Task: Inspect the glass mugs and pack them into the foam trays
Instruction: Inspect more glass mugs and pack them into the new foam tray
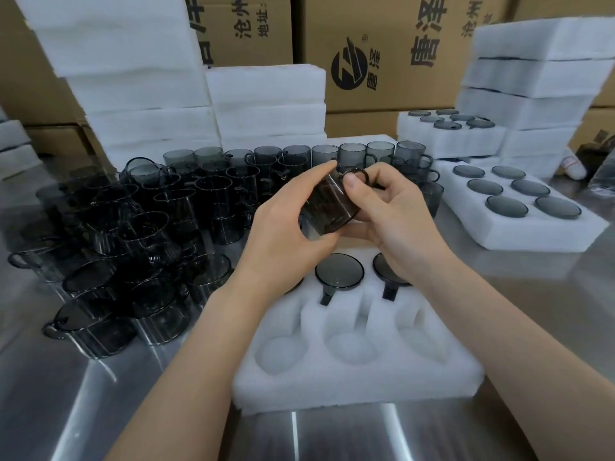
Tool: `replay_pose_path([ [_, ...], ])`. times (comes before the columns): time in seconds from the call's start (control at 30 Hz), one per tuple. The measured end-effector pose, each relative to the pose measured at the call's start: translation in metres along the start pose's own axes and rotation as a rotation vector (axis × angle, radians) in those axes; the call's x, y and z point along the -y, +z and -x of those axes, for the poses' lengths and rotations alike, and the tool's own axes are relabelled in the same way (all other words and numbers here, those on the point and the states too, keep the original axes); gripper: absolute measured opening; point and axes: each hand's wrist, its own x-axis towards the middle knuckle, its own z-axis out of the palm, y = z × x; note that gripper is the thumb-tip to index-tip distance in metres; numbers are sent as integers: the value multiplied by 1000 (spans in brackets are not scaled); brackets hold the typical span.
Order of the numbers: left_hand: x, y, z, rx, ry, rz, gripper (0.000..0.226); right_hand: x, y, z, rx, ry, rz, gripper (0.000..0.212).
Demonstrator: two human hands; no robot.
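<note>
A smoky grey glass mug (327,207) is held tilted above the white foam tray (359,377) in front of me. My left hand (286,231) grips its body from the left. My right hand (396,211) holds its handle side, thumb on the rim near the ring handle. The tray's far row holds upside-down mugs, two visible (338,271), a third spot hidden by my left wrist. Its near row of three pockets (351,347) is empty. Many loose grey mugs (149,227) crowd the steel table to the left and behind.
A filled foam tray (519,227) lies at the right, with more filled and stacked trays (532,101) behind it. Stacks of white foam (133,78) and cardboard boxes (382,51) line the back. Bare steel tabletop (100,410) runs along the near edge.
</note>
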Motion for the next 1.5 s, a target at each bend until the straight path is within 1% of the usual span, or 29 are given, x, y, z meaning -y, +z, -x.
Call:
replay_pose_path([
  [0.03,0,-1,0,2,12,24,73,0,-1,0,30,13,-15,5],
  [0.07,1,-2,0,13,28,53,72,1,-1,0,52,34,-33,10],
  [0.13,2,-3,-1,65,47,101,71,3,-3,-1,97,73,-44,33],
  [0.2,2,-6,0,136,21,108,69,7,-3,-2,126,80,18,45],
  [0.27,4,-9,0,187,-6,113,71,9,-4,-1,134,87,75,51],
  [0.33,5,-11,-1,212,-23,151,81,11,-3,0,131,91,93,54],
  [0.4,6,-11,-3,222,-50,221,87,13,-3,1,125,106,83,59],
  [0.47,7,-12,-4,221,-91,312,88,16,-2,1,123,103,88,64],
  [0.57,7,-18,-5,149,-166,446,86,18,0,1,141,69,142,58],
  [0.63,8,-22,-6,66,-202,514,80,18,2,0,197,95,102,50],
  [0.73,8,-21,-6,-2,-234,557,66,23,7,-3,301,204,-32,53],
  [0.8,6,-18,-6,-30,-257,577,60,25,10,-3,321,197,-15,53],
  [0.83,6,-17,-6,-46,-264,583,59,26,12,-2,310,168,45,50],
  [0.9,5,-16,-6,-71,-264,587,61,27,13,0,272,66,249,46],
  [0.97,4,-16,-7,-96,-252,594,59,28,14,2,258,-1,394,58],
  [1.0,4,-16,-7,-122,-256,600,56,29,14,3,271,0,413,64],
  [1.03,4,-17,-8,-159,-278,612,54,31,13,4,305,14,402,68],
  [1.1,7,-20,-10,-231,-365,648,53,35,13,9,446,40,363,67],
  [1.2,14,-25,-11,-275,-482,667,46,44,18,19,640,37,414,69],
  [1.3,17,-27,-13,-267,-534,683,44,53,30,28,765,-43,560,63],
  [1.4,19,-25,-13,-200,-538,643,46,58,42,36,885,-119,750,60],
  [1.5,20,-22,-11,-129,-541,617,43,57,46,44,933,-83,785,62],
])
